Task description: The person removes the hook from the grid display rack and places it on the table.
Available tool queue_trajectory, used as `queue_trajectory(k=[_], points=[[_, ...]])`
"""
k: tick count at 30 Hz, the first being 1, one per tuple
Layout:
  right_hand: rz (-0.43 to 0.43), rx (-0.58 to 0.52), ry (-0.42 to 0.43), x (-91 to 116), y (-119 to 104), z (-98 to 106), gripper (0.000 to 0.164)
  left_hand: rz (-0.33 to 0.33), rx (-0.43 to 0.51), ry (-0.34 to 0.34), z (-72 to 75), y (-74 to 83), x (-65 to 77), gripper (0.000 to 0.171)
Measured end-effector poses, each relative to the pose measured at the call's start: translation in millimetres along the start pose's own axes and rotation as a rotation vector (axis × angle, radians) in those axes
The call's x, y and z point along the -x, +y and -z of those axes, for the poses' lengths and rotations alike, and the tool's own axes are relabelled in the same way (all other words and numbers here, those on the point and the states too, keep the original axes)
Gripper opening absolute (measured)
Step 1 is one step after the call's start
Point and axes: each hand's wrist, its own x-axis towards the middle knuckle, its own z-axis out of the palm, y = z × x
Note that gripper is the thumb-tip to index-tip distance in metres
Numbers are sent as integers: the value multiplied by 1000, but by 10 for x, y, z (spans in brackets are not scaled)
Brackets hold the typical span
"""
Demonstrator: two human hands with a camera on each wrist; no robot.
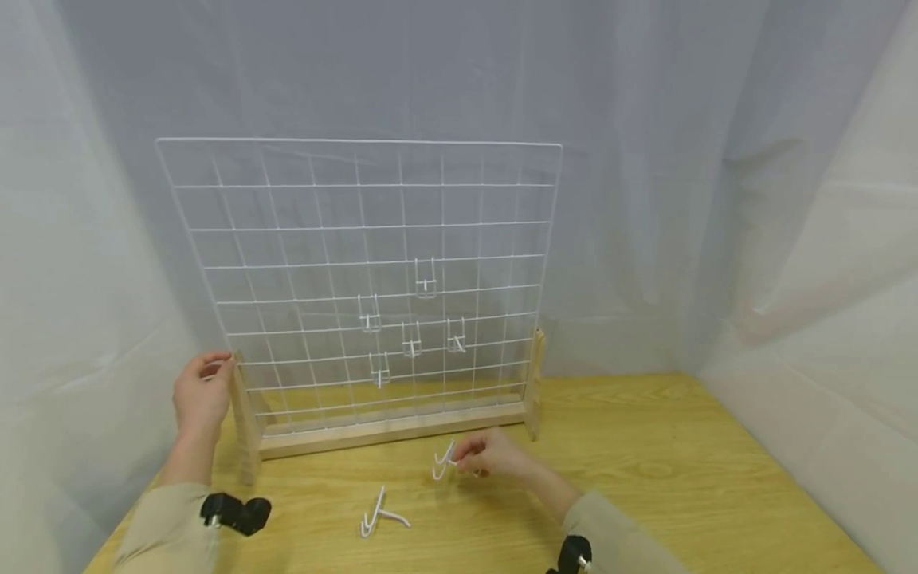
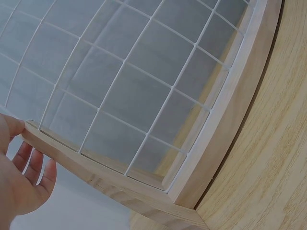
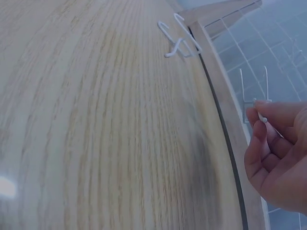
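A white wire grid panel (image 1: 358, 142) stands upright in a wooden base (image 1: 394, 430) on the table. At the left, my left hand (image 1: 201, 396) pinches the top end of the wooden side post (image 1: 246, 418); in the left wrist view its thumb and fingers meet the post's end (image 2: 36, 134). My right hand (image 1: 496, 453) pinches a white wire hook (image 1: 441, 469) in front of the base, its two prongs (image 3: 242, 81) pointing up in the right wrist view. Another white hook (image 1: 376, 512) lies on the table, left of the right hand.
Several white hooks hang on the grid's middle and lower wires, one of them a hook (image 1: 426, 288) highest up. The wood-grain table (image 1: 645, 470) extends to the right. Pale sheeting (image 1: 645, 199) surrounds the back and sides.
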Motion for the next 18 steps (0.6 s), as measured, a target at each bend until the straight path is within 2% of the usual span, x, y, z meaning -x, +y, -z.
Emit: queue_trajectory(k=[5,10,18], points=[[8,16,-12,-8,24,-41,14,-3,-8,-2,-4,7,1,25],[14,39,-27,-14,45,-93,14,-3,-3,-8,4,0,-10,21],[4,28,-36,-29,78,-164,13,1,-12,-17,3,1,-11,26]])
